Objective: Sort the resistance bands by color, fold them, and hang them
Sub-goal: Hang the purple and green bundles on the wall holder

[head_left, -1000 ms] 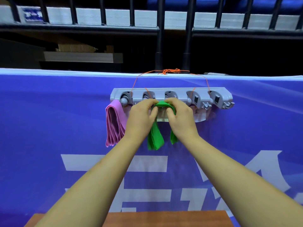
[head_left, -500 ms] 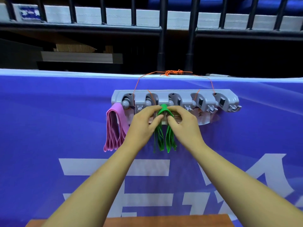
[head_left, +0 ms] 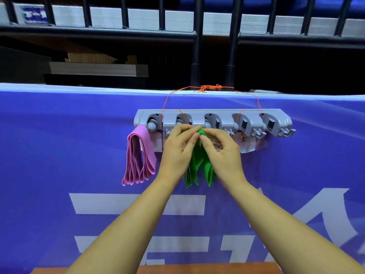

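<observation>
A grey hanger rack (head_left: 215, 117) with several holders hangs by orange string (head_left: 207, 88) on a blue banner. Folded pink bands (head_left: 138, 157) hang from its leftmost hook. Folded green bands (head_left: 199, 167) hang at the rack's middle, their top fold bunched just under the third holder. My left hand (head_left: 178, 151) and my right hand (head_left: 221, 153) both pinch that top fold between thumb and fingers, the fingertips meeting at the fold. The hook behind the fold is hidden by my fingers.
The blue banner (head_left: 59, 145) with large white characters covers a barrier in front of me. Black railing posts (head_left: 197, 46) rise behind it. A brown wooden edge (head_left: 207, 267) shows at the bottom. The two right holders (head_left: 274, 123) carry nothing; white paper tags (head_left: 246, 143) hang below.
The green bands' top fold has narrowed and bunched tighter between my fingertips, and both hands have drawn closer together under the rack. The hanging green ends now spread into two bunches.
</observation>
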`<state>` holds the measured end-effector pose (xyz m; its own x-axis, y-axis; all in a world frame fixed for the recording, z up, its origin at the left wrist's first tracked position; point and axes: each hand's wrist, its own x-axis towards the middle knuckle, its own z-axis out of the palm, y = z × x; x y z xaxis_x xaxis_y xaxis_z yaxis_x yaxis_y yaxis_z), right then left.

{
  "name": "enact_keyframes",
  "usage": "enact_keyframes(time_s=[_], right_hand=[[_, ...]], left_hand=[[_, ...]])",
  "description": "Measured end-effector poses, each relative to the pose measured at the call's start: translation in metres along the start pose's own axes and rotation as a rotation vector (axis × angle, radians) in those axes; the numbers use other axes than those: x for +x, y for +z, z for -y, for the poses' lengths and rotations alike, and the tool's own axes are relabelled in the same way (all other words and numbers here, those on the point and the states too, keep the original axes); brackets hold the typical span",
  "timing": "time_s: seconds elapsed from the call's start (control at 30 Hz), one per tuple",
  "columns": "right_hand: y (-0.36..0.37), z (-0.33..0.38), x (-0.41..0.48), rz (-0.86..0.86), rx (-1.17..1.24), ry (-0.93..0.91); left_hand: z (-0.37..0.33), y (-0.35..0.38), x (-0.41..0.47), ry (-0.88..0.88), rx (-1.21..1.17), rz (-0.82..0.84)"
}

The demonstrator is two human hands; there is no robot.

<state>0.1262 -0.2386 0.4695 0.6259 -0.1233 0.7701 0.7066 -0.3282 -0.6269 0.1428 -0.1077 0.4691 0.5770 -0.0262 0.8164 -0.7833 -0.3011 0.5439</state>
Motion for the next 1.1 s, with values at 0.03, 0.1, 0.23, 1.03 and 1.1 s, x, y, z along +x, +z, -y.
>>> enact_keyframes(time_s=[0.03,0.1,0.23,1.03,1.1], right_hand=[[0.001,-0.001,0.000,0.003,-0.015,-0.009],[0.001,-0.003,0.000,-0.003,-0.051,-0.038],[0.001,0.003,0.003,-0.012,-0.104,-0.121],[-0.010,0.006,-0.005,0.073,-0.226,-0.015],[-0.011,0.010,-0.010,0.076,-0.243,-0.007]], left_hand=[[0.000,0.000,0.000,0.007,0.008,-0.003],[-0.001,0.001,-0.001,0.024,0.036,-0.009],[-0.005,0.000,0.000,0.050,0.095,-0.082],[-0.005,-0.017,-0.011,0.031,0.155,0.116],[-0.009,-0.017,-0.012,0.001,0.136,0.125]])
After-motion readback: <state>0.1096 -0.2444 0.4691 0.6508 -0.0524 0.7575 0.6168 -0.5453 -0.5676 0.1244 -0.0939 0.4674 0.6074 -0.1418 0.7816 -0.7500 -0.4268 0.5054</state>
